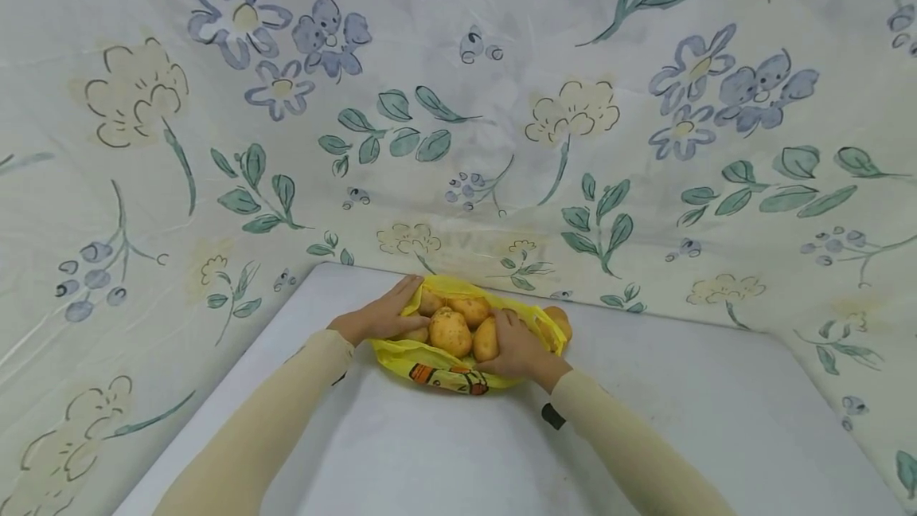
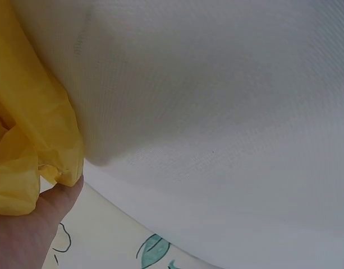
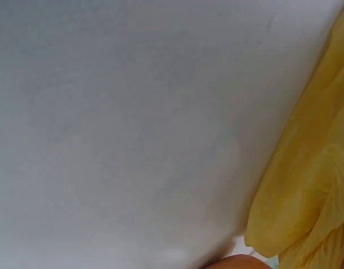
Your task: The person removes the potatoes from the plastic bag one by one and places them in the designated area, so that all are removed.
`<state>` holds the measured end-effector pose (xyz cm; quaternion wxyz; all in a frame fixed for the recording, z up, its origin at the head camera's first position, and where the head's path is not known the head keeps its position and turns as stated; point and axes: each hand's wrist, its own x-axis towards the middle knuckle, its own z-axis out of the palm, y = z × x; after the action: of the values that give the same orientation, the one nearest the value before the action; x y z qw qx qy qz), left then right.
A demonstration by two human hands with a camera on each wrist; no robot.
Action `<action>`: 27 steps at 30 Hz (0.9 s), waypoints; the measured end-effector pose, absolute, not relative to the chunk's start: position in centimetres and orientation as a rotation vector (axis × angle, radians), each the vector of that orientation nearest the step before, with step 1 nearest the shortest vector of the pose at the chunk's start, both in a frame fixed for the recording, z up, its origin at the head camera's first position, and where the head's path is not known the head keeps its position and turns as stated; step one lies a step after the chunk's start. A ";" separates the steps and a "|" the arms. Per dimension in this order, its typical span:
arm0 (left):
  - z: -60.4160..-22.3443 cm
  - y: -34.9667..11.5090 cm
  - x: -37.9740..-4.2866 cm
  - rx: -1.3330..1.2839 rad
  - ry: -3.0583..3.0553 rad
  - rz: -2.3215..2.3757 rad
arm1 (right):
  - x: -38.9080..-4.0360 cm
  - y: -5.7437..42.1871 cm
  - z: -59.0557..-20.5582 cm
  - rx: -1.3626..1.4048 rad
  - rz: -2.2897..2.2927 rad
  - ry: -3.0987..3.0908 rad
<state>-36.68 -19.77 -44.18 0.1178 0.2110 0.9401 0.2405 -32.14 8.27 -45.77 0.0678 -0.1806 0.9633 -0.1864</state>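
A yellow plastic bag (image 1: 401, 358) lies on the white table in the head view, its mouth spread wide and several potatoes (image 1: 450, 332) showing inside. At the bag's left end, my left hand (image 1: 383, 312) holds the rim, with the thumb reaching inward over the potatoes. From the right, my right hand (image 1: 521, 347) reaches into the mouth and grips a potato (image 1: 485, 339) between thumb and fingers. In the left wrist view, the left hand (image 2: 45, 221) is against the crumpled bag (image 2: 40, 106). The right wrist view shows mostly the bag's side (image 3: 306, 168); the right fingers' grip is hidden there.
Just beyond the bag's right end sits another potato (image 1: 559, 321), partly covered by the plastic. A flower-patterned cloth (image 1: 501, 142) rises behind the white table (image 1: 645, 404) and along both sides. The bag lies near the table's back edge.
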 end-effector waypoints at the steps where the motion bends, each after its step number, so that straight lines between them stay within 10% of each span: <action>1: -44.2 -19.8 -36.7 0.622 2.754 0.704 | -32.1 8.2 -45.7 -0.540 -0.579 2.902; 27: -44.2 -19.8 -36.7 0.623 2.739 0.721 | -32.5 8.8 -46.3 -0.476 -0.914 2.774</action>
<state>-36.66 -19.83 -44.22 0.1206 0.2133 0.9376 0.2467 -32.50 8.82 -46.28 0.0908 -0.1602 0.9335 -0.3076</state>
